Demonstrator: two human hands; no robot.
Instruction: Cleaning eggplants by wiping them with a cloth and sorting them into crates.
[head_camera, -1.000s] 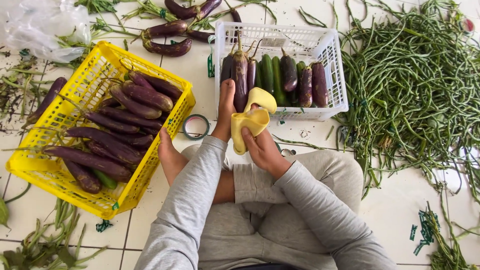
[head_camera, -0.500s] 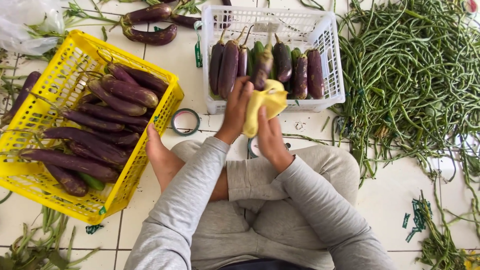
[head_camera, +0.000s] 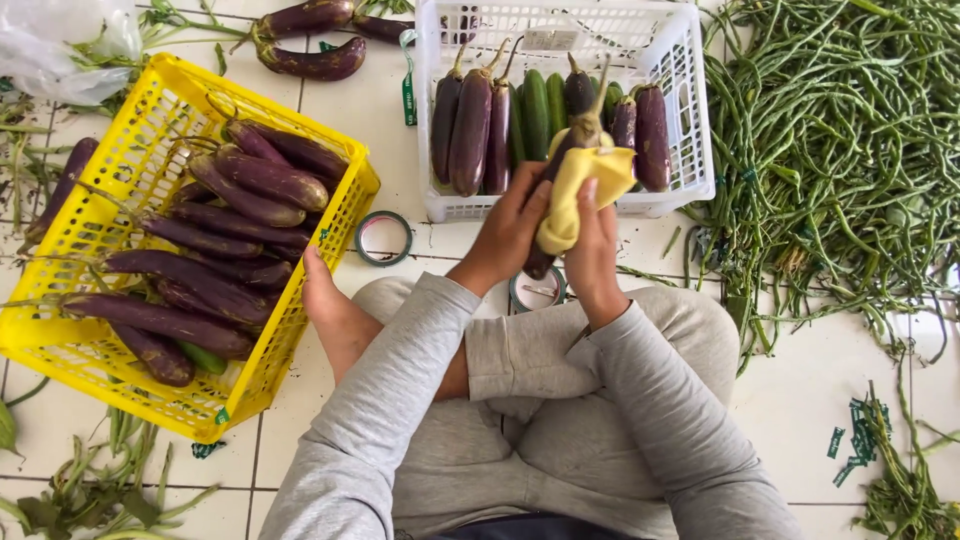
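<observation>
I sit cross-legged on a tiled floor. My left hand (head_camera: 512, 225) grips a long purple eggplant (head_camera: 575, 140) held upright over my lap. My right hand (head_camera: 592, 240) presses a yellow cloth (head_camera: 580, 190) around the eggplant's middle. Just beyond my hands stands a white crate (head_camera: 680, 100) holding several purple eggplants and some green cucumbers. A yellow crate (head_camera: 110, 130) at my left is filled with several long purple eggplants.
A large heap of green long beans (head_camera: 830, 150) covers the floor at right. Two tape rolls lie near my knees, one (head_camera: 384, 238) by the yellow crate and one (head_camera: 536, 292) under my hands. Loose eggplants (head_camera: 310, 45) and a plastic bag (head_camera: 60, 45) lie at the back left.
Both hands have lifted the eggplant and cloth up and slightly forward, toward the white crate. The cloth now wraps lower on the eggplant, whose stem end shows above it.
</observation>
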